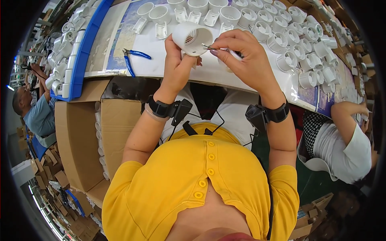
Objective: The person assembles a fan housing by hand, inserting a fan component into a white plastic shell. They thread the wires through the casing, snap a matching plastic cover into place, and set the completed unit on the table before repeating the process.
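Observation:
My left hand [176,66] is closed around a white plastic cylindrical housing [183,35], tilted so its open end faces right. Slots show in the housing's inner wall. My right hand [246,56] pinches a small thin metal piece [207,47] at the rim of that opening; its exact kind is too small to tell. Just beyond the housing stand several white cups with slotted tabs [159,15] on the table. Blue-handled cutting pliers [138,54] lie with their handles spread, left of my left hand. A white rounded part [233,55] is partly hidden behind my right hand.
Many white cups [278,41] crowd the table's right side. A blue tray [89,48] of white parts sits at the left. An open cardboard box [80,140] stands below it. People sit at left [39,116] and right [341,146].

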`<action>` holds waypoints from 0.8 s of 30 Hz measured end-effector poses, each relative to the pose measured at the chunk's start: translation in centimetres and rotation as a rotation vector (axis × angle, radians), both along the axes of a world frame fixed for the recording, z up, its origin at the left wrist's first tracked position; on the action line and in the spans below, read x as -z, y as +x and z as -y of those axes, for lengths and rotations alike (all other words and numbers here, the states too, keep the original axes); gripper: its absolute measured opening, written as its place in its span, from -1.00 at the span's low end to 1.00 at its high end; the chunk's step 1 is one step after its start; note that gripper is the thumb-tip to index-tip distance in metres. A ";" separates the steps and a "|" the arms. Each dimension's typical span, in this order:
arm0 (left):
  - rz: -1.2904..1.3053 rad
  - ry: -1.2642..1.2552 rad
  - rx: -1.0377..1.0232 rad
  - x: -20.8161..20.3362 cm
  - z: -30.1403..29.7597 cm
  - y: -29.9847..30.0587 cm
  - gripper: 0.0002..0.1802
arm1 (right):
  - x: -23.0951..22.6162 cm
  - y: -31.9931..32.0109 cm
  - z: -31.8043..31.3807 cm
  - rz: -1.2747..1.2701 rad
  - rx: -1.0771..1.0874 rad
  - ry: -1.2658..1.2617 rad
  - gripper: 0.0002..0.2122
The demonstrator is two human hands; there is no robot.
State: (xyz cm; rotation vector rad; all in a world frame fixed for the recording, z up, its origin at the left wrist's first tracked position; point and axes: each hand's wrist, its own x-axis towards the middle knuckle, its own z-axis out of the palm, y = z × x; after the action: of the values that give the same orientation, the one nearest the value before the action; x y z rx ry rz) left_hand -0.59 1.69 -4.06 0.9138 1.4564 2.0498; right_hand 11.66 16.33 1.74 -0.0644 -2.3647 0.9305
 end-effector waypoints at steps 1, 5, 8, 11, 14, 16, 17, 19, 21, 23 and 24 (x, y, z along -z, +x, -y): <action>-0.041 0.024 -0.011 0.1 -0.2 0.1 -0.50 | -0.3 0.0 0.0 0.016 -0.004 0.052 -0.90; -0.172 -0.045 -0.070 0.0 -0.4 0.1 -0.46 | -0.9 -0.3 0.3 0.066 0.022 0.018 -0.89; -0.120 -0.025 -0.064 -0.3 -0.7 0.4 -0.47 | -0.7 -0.4 0.4 0.049 0.046 0.075 -0.89; -0.094 -0.032 -0.055 -0.6 -0.8 0.7 -0.47 | -0.3 -0.7 0.3 0.008 0.064 0.152 -0.89; -0.091 -0.067 -0.043 -0.8 -1.0 0.9 -0.47 | -0.2 -1.0 0.2 -0.055 0.073 0.250 -0.90; -0.183 -0.070 -0.066 -0.7 -1.1 1.0 -0.47 | -0.3 -0.9 0.4 -0.040 0.067 0.243 -0.90; -0.229 -0.072 -0.077 -0.7 -1.2 1.1 -0.46 | -0.3 -0.9 0.4 -0.033 0.063 0.239 -0.90; -0.223 -0.082 -0.072 -0.9 -1.1 0.9 -0.45 | -0.3 -0.8 0.2 -0.029 0.055 0.244 -0.90; -0.211 -0.103 -0.065 -1.1 -0.9 0.8 -0.42 | -0.4 -0.8 0.1 -0.021 0.036 0.254 -0.90; -0.221 -0.116 -0.061 -1.2 -0.8 0.8 -0.40 | -0.2 -0.9 -0.1 -0.018 0.040 0.274 -0.89; -0.229 -0.130 -0.060 -1.2 -0.7 0.8 -0.38 | -0.1 -0.9 -0.2 -0.015 0.042 0.293 -0.89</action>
State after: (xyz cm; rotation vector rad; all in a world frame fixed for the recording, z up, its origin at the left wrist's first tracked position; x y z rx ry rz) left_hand 0.21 2.44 -2.85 1.0915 1.7335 1.9153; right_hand 10.72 16.48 1.87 0.0084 -2.4499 0.5548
